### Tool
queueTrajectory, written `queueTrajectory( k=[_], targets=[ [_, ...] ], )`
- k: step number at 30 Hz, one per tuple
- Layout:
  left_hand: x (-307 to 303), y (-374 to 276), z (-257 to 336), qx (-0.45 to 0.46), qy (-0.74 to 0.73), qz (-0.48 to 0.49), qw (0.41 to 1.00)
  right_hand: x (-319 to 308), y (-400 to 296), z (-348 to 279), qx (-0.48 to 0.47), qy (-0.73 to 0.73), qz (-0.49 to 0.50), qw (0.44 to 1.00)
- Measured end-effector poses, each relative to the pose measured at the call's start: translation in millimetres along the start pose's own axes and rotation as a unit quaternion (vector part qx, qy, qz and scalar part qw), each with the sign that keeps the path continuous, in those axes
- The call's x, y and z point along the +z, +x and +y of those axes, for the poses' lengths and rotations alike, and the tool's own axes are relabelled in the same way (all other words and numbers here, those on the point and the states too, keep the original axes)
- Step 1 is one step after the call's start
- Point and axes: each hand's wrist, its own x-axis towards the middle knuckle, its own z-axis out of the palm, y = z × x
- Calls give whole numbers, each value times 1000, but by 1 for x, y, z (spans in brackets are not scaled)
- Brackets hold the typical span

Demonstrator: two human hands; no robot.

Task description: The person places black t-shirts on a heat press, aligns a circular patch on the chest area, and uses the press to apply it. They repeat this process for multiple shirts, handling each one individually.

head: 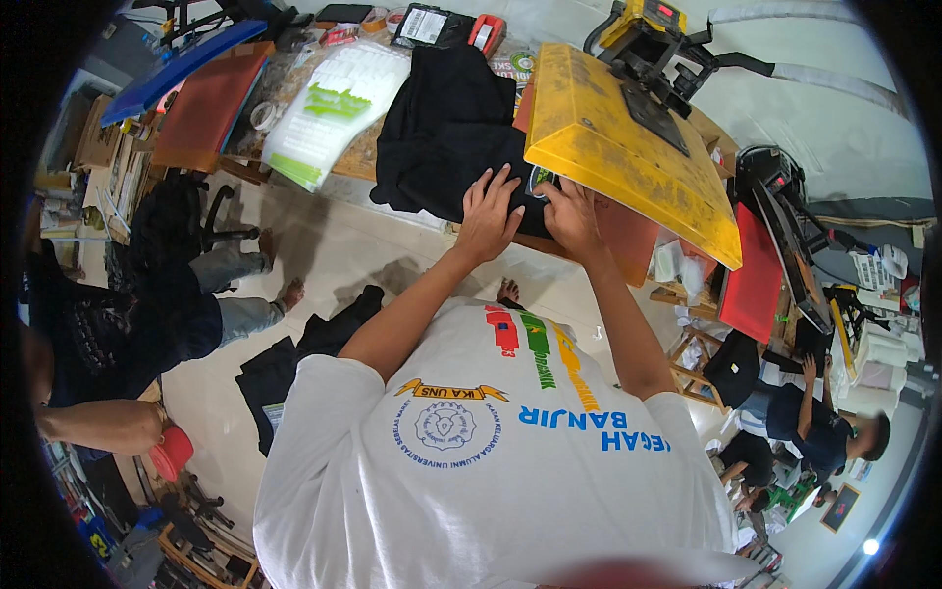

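Observation:
A black garment (449, 132) lies spread on the work table and reaches under the raised yellow upper plate (625, 140) of a heat press. My left hand (489, 210) rests on the cloth near its front edge, fingers apart and palm down. At the plate's near edge, my right hand (570, 217) touches the garment beside a small round emblem with green and white print (541, 180). The fingers partly cover this emblem; whether they pinch it is unclear. An orange-brown pad (625, 239) shows under the plate.
Left of the garment lie printed transfer sheets (338, 103), a tape roll (263, 115) and a blue press plate (184, 73). A red tape dispenser (487, 35) stands behind. Another press with a red pad (751, 272) is at right. People are at left and far right; black cloth (331, 324) lies below.

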Motion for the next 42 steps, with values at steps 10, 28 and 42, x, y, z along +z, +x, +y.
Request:
queueTrajectory(
  k=[10,28,42],
  targets=[
    [3,0,-3,7,-1,0,1000,22,7,-1,44,66,26,997],
    [-1,1,0,-5,17,-15,1000,35,-2,101,125,-27,233,964],
    [5,35,19,96,138,-45,985,-14,-178,252,491,557,414,526]
  ],
)
